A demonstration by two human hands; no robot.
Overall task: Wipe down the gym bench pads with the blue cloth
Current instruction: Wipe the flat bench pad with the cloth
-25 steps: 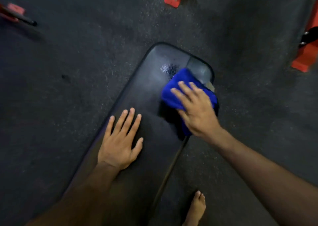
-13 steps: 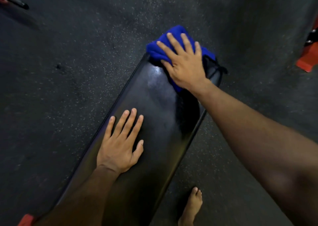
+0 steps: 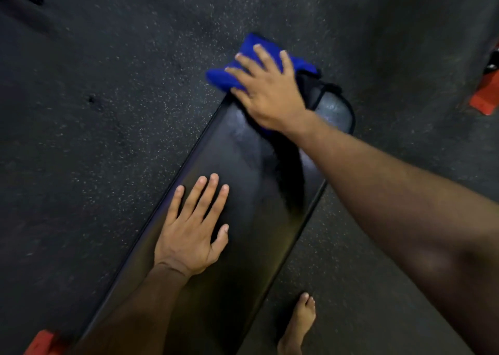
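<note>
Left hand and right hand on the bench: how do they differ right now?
The left hand lies bare on the bench pad, near its middle; the right hand presses the blue cloth at the pad's far end. The left hand rests wholly on the pad; the right hand's fingers reach past the pad's edge with the cloth. Both are flat, palm down, fingers spread.
</note>
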